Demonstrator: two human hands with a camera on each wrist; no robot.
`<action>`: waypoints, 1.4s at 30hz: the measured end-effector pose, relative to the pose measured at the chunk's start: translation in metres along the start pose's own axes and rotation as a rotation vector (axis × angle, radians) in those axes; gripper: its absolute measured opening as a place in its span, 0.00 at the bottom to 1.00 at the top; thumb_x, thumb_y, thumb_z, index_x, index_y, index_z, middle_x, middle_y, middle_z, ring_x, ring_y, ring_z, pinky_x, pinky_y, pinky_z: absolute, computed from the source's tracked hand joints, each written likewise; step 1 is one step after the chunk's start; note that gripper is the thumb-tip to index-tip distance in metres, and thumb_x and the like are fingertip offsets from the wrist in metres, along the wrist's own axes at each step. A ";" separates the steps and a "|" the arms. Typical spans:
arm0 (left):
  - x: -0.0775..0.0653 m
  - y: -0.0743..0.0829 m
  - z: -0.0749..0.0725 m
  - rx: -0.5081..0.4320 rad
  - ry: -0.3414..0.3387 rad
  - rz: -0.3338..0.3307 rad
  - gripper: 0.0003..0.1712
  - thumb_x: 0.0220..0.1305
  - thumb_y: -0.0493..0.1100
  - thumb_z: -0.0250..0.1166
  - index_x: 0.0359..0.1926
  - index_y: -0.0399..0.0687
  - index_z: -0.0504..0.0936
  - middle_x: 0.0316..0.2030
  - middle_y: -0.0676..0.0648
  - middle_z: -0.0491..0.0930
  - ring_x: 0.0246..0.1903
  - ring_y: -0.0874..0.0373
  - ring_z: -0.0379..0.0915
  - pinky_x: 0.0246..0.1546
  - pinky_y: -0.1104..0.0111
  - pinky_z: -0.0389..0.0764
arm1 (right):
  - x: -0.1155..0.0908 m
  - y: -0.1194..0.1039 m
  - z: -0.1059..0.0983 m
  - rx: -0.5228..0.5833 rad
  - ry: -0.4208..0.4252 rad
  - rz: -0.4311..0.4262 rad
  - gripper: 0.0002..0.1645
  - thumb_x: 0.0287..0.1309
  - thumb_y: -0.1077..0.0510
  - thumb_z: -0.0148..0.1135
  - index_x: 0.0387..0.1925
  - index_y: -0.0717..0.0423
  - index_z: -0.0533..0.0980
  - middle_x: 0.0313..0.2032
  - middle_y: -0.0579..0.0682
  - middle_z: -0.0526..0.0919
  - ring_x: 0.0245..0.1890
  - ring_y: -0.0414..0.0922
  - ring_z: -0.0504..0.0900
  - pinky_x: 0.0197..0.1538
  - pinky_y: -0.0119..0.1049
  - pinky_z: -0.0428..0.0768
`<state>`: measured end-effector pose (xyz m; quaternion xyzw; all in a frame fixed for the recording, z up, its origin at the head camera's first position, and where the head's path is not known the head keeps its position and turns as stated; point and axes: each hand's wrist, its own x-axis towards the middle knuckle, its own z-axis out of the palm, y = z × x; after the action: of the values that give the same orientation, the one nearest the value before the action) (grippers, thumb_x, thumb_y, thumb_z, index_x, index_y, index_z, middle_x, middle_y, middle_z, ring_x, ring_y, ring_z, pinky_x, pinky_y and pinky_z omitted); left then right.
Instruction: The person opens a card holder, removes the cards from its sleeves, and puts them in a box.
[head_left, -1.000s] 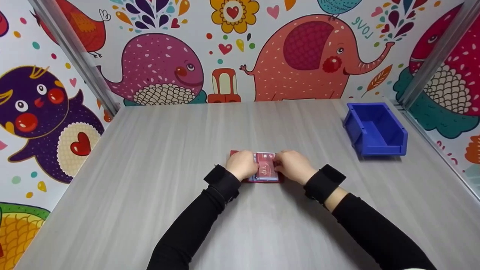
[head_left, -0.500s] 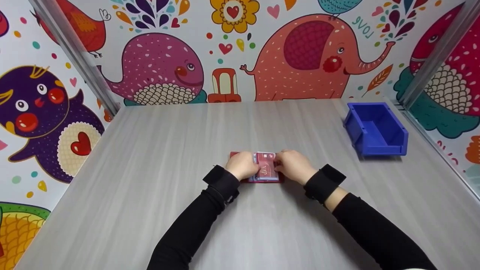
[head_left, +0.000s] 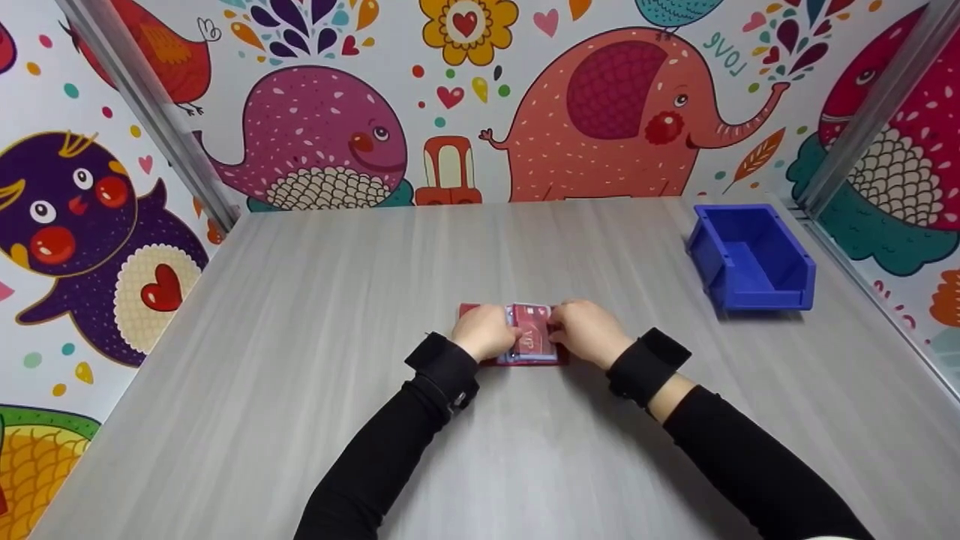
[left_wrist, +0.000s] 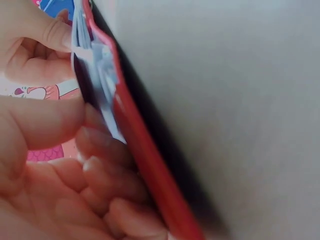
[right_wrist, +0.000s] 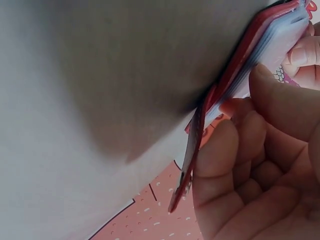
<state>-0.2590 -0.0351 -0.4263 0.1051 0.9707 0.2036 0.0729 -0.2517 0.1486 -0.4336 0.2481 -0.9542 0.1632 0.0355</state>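
A red card holder [head_left: 468,307] lies open on the table, with a stack of clear sleeves inside. On top shows a red card [head_left: 533,330] marked VIP. My left hand [head_left: 482,331] covers the holder's left part and pinches the sleeves at their left side between thumb and curled fingers. At the right edge of the card, my right hand [head_left: 589,331] pinches the sleeve stack, its thumb [right_wrist: 280,95] on the top face. The right wrist view shows the red cover flap [right_wrist: 187,160] tilted up against the right fingers. Part of the holder is hidden under both hands.
A blue plastic bin [head_left: 772,300] stands at the table's back right. Printed cartoon panels [head_left: 600,112] wall off the back and sides of the grey wood-grain table [head_left: 315,315]. Black straps [head_left: 649,367] wrap both wrists.
Almost nothing moves. The left hand and its wrist strap shift very slightly, and the VIP card's glare changes a little. Both hands keep their grip on the card holder.
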 end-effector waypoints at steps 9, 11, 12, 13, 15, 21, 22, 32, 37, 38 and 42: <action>-0.001 0.001 -0.001 0.022 -0.020 -0.002 0.17 0.64 0.51 0.65 0.36 0.38 0.83 0.39 0.42 0.84 0.39 0.48 0.79 0.46 0.56 0.77 | -0.001 0.000 0.001 0.004 0.014 -0.019 0.04 0.53 0.64 0.73 0.27 0.60 0.83 0.27 0.52 0.81 0.28 0.48 0.78 0.35 0.45 0.78; 0.000 0.001 -0.001 0.020 -0.019 0.002 0.17 0.64 0.50 0.65 0.36 0.39 0.83 0.39 0.41 0.83 0.39 0.48 0.79 0.46 0.56 0.77 | -0.001 0.000 0.001 0.005 0.013 -0.013 0.04 0.53 0.64 0.73 0.29 0.60 0.84 0.27 0.53 0.81 0.28 0.48 0.78 0.36 0.46 0.78; 0.000 0.001 -0.001 0.018 -0.018 0.005 0.17 0.64 0.50 0.66 0.36 0.39 0.83 0.39 0.41 0.83 0.39 0.48 0.79 0.46 0.57 0.77 | -0.001 0.000 0.001 0.003 0.012 -0.010 0.03 0.53 0.64 0.73 0.29 0.60 0.84 0.28 0.53 0.81 0.28 0.48 0.78 0.36 0.46 0.78; 0.000 0.001 -0.001 0.019 -0.013 0.010 0.17 0.64 0.50 0.66 0.36 0.38 0.84 0.39 0.41 0.83 0.39 0.48 0.79 0.46 0.57 0.77 | -0.001 0.000 0.001 0.001 0.012 -0.008 0.03 0.53 0.64 0.73 0.30 0.60 0.84 0.28 0.53 0.81 0.28 0.48 0.78 0.36 0.46 0.78; 0.000 0.001 -0.001 0.014 -0.010 0.015 0.17 0.63 0.50 0.66 0.36 0.38 0.84 0.39 0.41 0.84 0.38 0.48 0.79 0.46 0.57 0.77 | -0.001 0.000 0.001 -0.006 0.013 -0.012 0.03 0.53 0.64 0.73 0.30 0.60 0.84 0.28 0.53 0.82 0.28 0.48 0.78 0.36 0.46 0.78; 0.001 0.000 -0.002 0.010 -0.011 0.018 0.16 0.64 0.49 0.66 0.34 0.38 0.83 0.38 0.41 0.84 0.37 0.48 0.79 0.45 0.57 0.78 | -0.001 0.002 0.002 -0.018 0.033 -0.036 0.04 0.52 0.65 0.73 0.27 0.59 0.83 0.27 0.53 0.82 0.27 0.48 0.78 0.35 0.46 0.78; 0.001 0.000 -0.002 0.009 -0.011 0.019 0.16 0.64 0.49 0.66 0.34 0.38 0.83 0.38 0.42 0.83 0.37 0.48 0.79 0.45 0.57 0.77 | -0.001 0.002 0.002 -0.017 0.036 -0.039 0.04 0.52 0.65 0.73 0.27 0.59 0.83 0.27 0.53 0.82 0.27 0.48 0.78 0.34 0.46 0.78; -0.001 -0.003 -0.004 -0.024 -0.008 0.033 0.15 0.63 0.48 0.66 0.31 0.39 0.82 0.36 0.41 0.83 0.35 0.48 0.78 0.44 0.57 0.78 | -0.002 0.001 0.002 -0.025 0.024 -0.029 0.03 0.53 0.64 0.73 0.29 0.59 0.84 0.28 0.53 0.83 0.29 0.48 0.79 0.36 0.46 0.79; -0.004 -0.008 -0.007 -0.080 -0.022 0.000 0.16 0.63 0.49 0.67 0.34 0.38 0.83 0.37 0.42 0.82 0.33 0.51 0.76 0.44 0.59 0.77 | -0.003 -0.001 0.001 -0.036 -0.008 -0.006 0.06 0.55 0.64 0.71 0.36 0.61 0.85 0.33 0.56 0.84 0.33 0.51 0.82 0.40 0.47 0.80; -0.004 -0.009 -0.008 -0.086 -0.026 -0.001 0.16 0.63 0.49 0.67 0.34 0.38 0.83 0.36 0.43 0.82 0.33 0.52 0.75 0.44 0.59 0.77 | -0.003 -0.001 0.001 -0.039 -0.012 -0.002 0.07 0.55 0.64 0.71 0.37 0.62 0.85 0.33 0.56 0.84 0.34 0.51 0.82 0.41 0.47 0.80; -0.006 -0.016 -0.011 -0.118 -0.035 0.009 0.16 0.64 0.47 0.66 0.24 0.43 0.77 0.25 0.48 0.76 0.26 0.56 0.70 0.36 0.63 0.75 | -0.003 -0.001 0.000 -0.044 -0.024 0.006 0.08 0.56 0.64 0.71 0.38 0.62 0.85 0.34 0.57 0.84 0.33 0.51 0.81 0.42 0.47 0.80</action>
<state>-0.2575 -0.0545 -0.4223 0.1085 0.9551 0.2587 0.0951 -0.2484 0.1494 -0.4335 0.2464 -0.9587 0.1393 0.0291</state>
